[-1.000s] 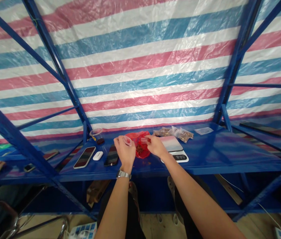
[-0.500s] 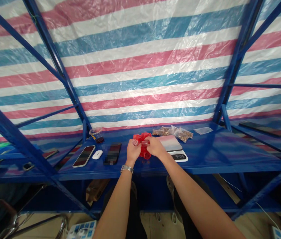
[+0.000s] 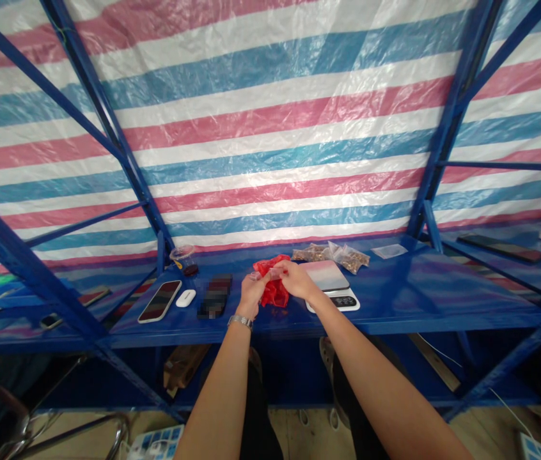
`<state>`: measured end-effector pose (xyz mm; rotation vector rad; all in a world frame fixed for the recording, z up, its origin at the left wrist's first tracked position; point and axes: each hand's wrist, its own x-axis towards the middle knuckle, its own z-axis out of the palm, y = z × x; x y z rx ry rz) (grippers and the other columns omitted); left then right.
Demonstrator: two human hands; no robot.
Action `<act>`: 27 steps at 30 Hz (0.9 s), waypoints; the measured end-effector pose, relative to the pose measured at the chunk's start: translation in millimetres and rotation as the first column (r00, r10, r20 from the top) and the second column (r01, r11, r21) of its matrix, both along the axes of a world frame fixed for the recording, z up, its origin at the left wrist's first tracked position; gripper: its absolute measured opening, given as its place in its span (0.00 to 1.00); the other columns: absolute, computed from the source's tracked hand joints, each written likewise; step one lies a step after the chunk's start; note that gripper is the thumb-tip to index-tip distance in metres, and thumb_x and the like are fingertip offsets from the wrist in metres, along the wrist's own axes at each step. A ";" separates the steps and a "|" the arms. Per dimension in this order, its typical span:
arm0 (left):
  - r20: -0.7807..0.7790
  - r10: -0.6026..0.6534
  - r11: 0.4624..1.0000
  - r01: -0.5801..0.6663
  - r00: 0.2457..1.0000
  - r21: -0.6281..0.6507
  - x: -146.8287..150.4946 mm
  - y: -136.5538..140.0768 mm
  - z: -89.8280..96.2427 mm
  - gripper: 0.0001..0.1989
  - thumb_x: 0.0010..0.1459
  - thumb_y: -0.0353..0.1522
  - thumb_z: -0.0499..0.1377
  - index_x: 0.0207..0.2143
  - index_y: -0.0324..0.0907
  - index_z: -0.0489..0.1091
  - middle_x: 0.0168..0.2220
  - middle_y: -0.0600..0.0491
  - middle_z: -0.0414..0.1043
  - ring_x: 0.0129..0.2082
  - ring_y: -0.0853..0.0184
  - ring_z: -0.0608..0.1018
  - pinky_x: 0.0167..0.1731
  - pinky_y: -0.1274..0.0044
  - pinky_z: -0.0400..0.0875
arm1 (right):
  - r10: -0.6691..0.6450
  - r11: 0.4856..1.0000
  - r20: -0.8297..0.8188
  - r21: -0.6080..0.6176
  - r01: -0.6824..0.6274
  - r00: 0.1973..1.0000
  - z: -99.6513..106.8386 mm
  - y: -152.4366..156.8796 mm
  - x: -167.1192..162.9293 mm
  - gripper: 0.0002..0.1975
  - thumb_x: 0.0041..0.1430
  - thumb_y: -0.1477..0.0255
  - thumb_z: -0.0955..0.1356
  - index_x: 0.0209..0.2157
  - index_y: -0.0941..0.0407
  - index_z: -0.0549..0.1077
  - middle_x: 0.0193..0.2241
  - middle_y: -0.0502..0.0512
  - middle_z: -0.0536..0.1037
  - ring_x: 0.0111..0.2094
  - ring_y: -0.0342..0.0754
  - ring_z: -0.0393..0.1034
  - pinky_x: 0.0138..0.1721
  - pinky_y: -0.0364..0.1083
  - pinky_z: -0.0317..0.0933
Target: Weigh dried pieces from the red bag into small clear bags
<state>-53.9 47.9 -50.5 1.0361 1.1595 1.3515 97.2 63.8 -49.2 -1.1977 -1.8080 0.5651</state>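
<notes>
My left hand (image 3: 252,291), with a metal watch on its wrist, is closed at the fingertips on a small clear plastic bag (image 3: 274,272). My right hand (image 3: 297,280) pinches the same clear bag from the other side; its contents cannot be made out. Directly below and behind the fingers lies a crumpled red plastic bag (image 3: 275,295), spread on the blue table. To the right of it, close to my right hand, sits a white digital kitchen scale (image 3: 347,301) with a shiny flat plate (image 3: 325,276). Behind the scale lie clear bags of small brown pieces (image 3: 353,259).
On the left are a black blurred object (image 3: 215,295), a white earbud case (image 3: 186,298), a phone (image 3: 160,301) and a plastic cup (image 3: 184,260) with dark contents. A flat clear bag (image 3: 389,251) lies back right. Blue metal posts (image 3: 426,166) flank the table (image 3: 443,300).
My hands have drawn closer together, and the clear bag is now stretched between their fingertips. The red bag has spread out lower beneath them.
</notes>
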 end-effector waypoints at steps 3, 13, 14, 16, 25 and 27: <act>0.046 -0.056 0.997 0.059 0.997 -0.054 -0.3 -0.6 0.7 0.19 0.40 0.40 0.76 0.27 0.39 0.72 0.17 0.58 0.69 0.15 0.75 0.66 0.17 0.80 0.55 | -0.007 1.000 -0.018 -0.009 0.006 1.000 0.0 1.2 0.9 0.18 0.56 0.85 0.63 0.41 0.56 0.79 0.45 0.58 0.83 0.48 0.52 0.77 0.55 0.50 0.66; 0.153 -0.038 0.992 0.056 0.987 -0.110 -5.6 5.5 -4.4 0.17 0.42 0.32 0.73 0.24 0.42 0.65 0.13 0.61 0.64 0.11 0.75 0.63 0.14 0.81 0.50 | -0.064 0.998 0.012 0.000 0.064 0.998 12.9 -9.4 1.2 0.19 0.54 0.88 0.61 0.40 0.58 0.78 0.44 0.59 0.83 0.47 0.51 0.77 0.53 0.47 0.67; 0.157 -0.022 0.993 0.040 0.987 -0.111 -6.6 6.6 -5.6 0.17 0.42 0.31 0.72 0.23 0.42 0.64 0.13 0.62 0.64 0.11 0.76 0.63 0.14 0.81 0.49 | -0.080 0.997 0.022 -0.003 0.080 0.997 15.3 -11.8 2.1 0.20 0.54 0.88 0.61 0.41 0.58 0.77 0.45 0.59 0.83 0.48 0.51 0.77 0.54 0.47 0.66; 0.167 0.003 0.994 0.016 0.986 -0.110 -8.0 9.0 -8.0 0.18 0.42 0.30 0.72 0.23 0.42 0.63 0.14 0.61 0.65 0.11 0.75 0.64 0.15 0.82 0.51 | -0.114 0.993 0.047 -0.009 0.114 0.992 20.0 -17.1 4.0 0.20 0.53 0.88 0.62 0.42 0.58 0.77 0.45 0.60 0.83 0.48 0.51 0.77 0.53 0.46 0.66; 0.217 0.008 0.997 0.009 0.976 -0.077 -9.5 19.1 -19.0 0.12 0.43 0.30 0.70 0.29 0.40 0.70 0.20 0.55 0.73 0.20 0.67 0.77 0.24 0.78 0.68 | -0.085 0.995 0.202 -0.026 0.092 0.976 24.9 -29.9 6.7 0.18 0.50 0.87 0.66 0.39 0.56 0.80 0.39 0.58 0.83 0.44 0.52 0.77 0.49 0.44 0.64; 0.221 -0.001 0.998 0.015 0.975 -0.061 -10.0 21.2 -21.6 0.12 0.44 0.30 0.70 0.29 0.40 0.70 0.20 0.55 0.73 0.20 0.67 0.77 0.23 0.78 0.68 | -0.079 0.996 0.214 -0.031 0.088 0.974 23.2 -29.1 6.7 0.20 0.49 0.88 0.67 0.40 0.56 0.80 0.40 0.58 0.83 0.45 0.52 0.77 0.49 0.44 0.64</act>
